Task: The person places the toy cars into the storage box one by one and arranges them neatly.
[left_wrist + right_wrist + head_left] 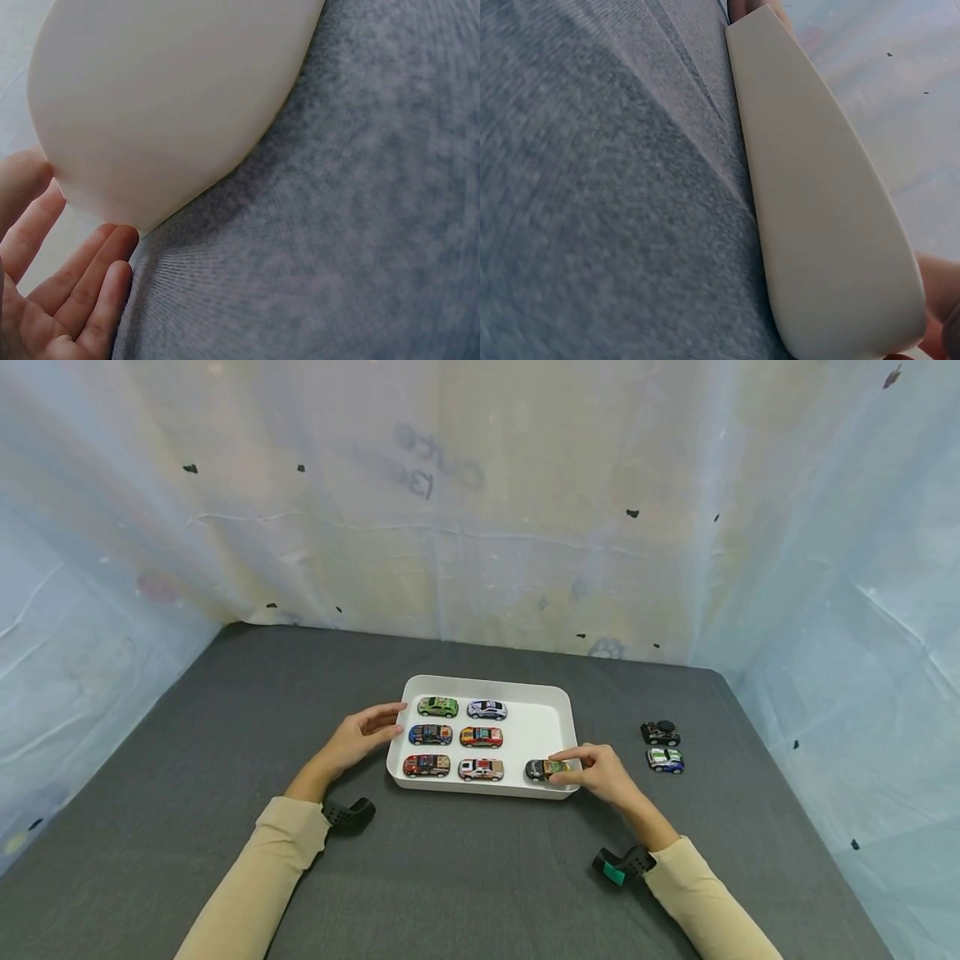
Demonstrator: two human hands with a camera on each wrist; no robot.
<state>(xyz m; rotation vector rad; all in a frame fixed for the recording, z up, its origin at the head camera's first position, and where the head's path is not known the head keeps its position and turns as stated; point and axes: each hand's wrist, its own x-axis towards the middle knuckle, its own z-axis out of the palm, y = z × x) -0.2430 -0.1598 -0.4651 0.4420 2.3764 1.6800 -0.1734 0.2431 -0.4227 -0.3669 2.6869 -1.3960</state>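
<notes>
A white tray (536,716) lies on the grey cloth, with toy cars in rows inside it. My left hand (358,743) touches the tray's left end with its fingertips, the fingers fairly straight. In the left wrist view, the left fingers (97,281) rest against the tray's outer wall (165,97). At the tray's near right corner my right hand (600,770) pinches a dark toy car (542,769) with green and yellow markings, low over the tray floor. The tray's wall (817,202) hides most of that hand and the car in the right wrist view.
Left in the tray are a green car (438,707), a white-and-purple car (487,709), a red-and-yellow car (481,737) and several others. A black car (661,732) and a white, green and blue car (665,760) stand on the cloth right of the tray. Plastic sheeting (480,527) surrounds the table.
</notes>
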